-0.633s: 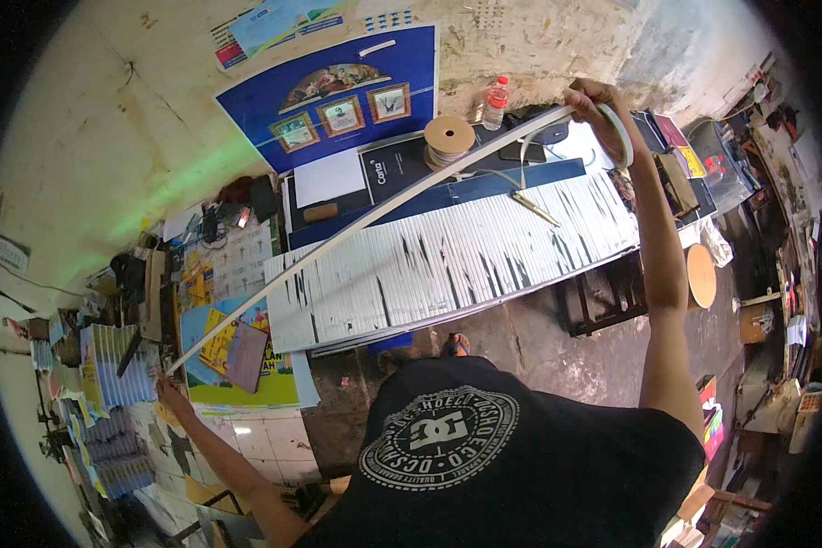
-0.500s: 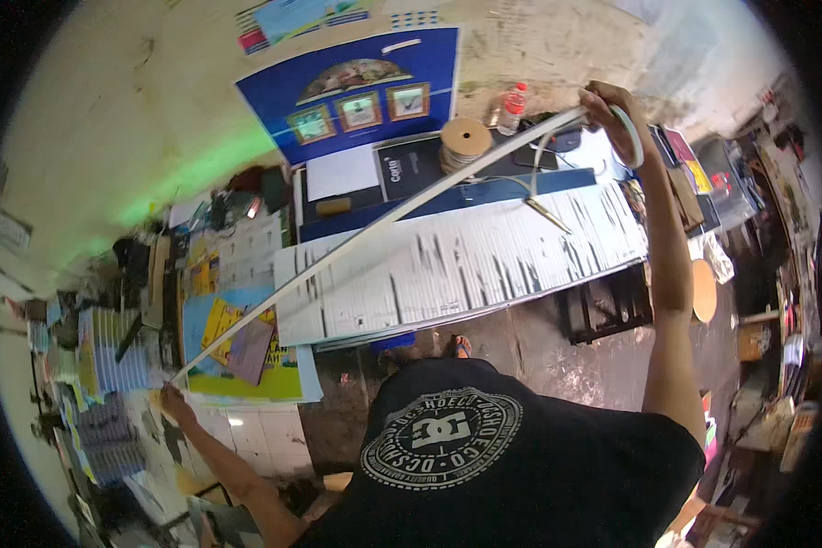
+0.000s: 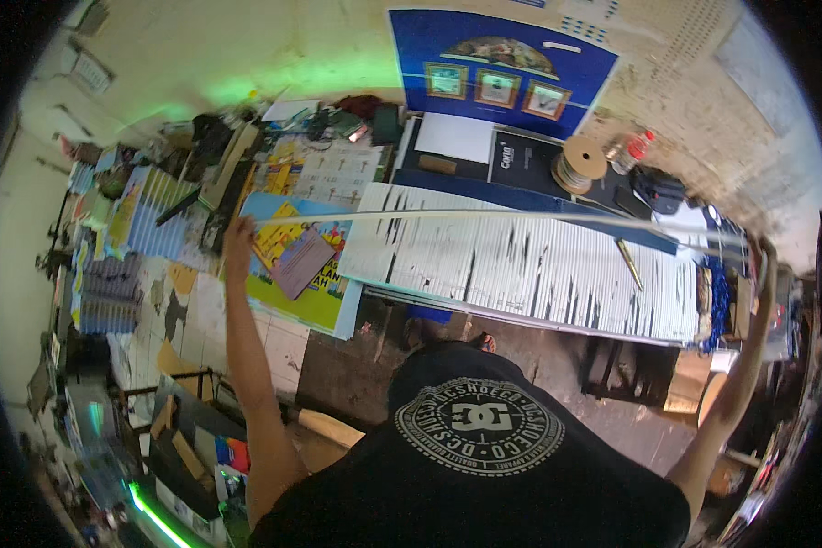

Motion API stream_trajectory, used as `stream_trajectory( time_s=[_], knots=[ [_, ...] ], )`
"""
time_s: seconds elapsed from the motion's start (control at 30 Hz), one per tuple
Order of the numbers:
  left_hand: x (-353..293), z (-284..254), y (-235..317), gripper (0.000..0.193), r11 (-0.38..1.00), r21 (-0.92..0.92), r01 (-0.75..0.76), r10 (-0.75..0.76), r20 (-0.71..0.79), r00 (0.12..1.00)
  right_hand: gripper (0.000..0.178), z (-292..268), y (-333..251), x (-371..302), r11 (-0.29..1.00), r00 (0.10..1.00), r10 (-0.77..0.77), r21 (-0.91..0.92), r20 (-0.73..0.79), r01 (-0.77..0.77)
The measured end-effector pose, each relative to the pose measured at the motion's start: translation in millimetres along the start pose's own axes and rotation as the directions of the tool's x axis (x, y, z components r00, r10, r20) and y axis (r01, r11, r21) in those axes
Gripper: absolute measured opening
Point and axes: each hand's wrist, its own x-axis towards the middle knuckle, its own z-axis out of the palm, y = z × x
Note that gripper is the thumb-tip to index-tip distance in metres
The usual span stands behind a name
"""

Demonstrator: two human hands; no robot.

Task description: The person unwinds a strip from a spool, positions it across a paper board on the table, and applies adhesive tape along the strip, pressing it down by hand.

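Note:
A long, narrow white strip, like ribbon or tape [image 3: 521,216], is stretched nearly level between my hands. It runs above a long row of closely packed white booklets [image 3: 484,256] on the table. Its left end is in my left hand [image 3: 238,239], closed, beside a yellow-and-green printed sheet [image 3: 292,297]. At the far right, past the end of the row, my right hand [image 3: 764,254] is closed on the other end, its fingers partly blurred. A slim gold pen-like tool [image 3: 629,265] lies on the booklets. Behind them stands a cord spool [image 3: 579,164] with a brown disc on top.
A plastic bottle with a red cap [image 3: 634,152] and a dark bag [image 3: 658,189] are at the back right. A purple booklet [image 3: 303,263] lies on the printed sheet. Piles of booklets [image 3: 160,215] are at the left. A blue poster [image 3: 507,68] hangs on the wall behind.
The strip has gone from a steep slant to nearly level. My left hand has risen and my right hand has lowered outward. The view has turned, shifting the table scene to the right.

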Motion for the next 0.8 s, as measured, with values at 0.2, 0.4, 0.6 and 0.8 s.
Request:
stream_trajectory(
  time_s=[0.2,0.4,0.6,0.8],
  knots=[
    [0,112,-12,0.037,0.937,0.342,0.076,-0.164,0.236,0.958,0.035,-79,194,-55,0.953,0.985,0.165,-0.265,0.054,-0.145],
    [-45,198,-32,0.042,0.703,0.71,0.018,-0.133,0.106,0.985,0.034,-52,324,-89,0.896,0.935,0.31,-0.381,0.173,-0.227],
    [-35,205,-105,0.042,0.692,0.688,0.221,-0.294,-0.012,0.956,0.034,-29,372,-103,0.866,0.888,0.383,-0.433,0.255,-0.249],
    [-58,192,-136,0.07,0.646,0.763,-0.02,0.194,-0.138,0.971,0.025,-14,307,-67,0.986,0.973,0.086,-0.162,0.213,-0.052]
  ],
)
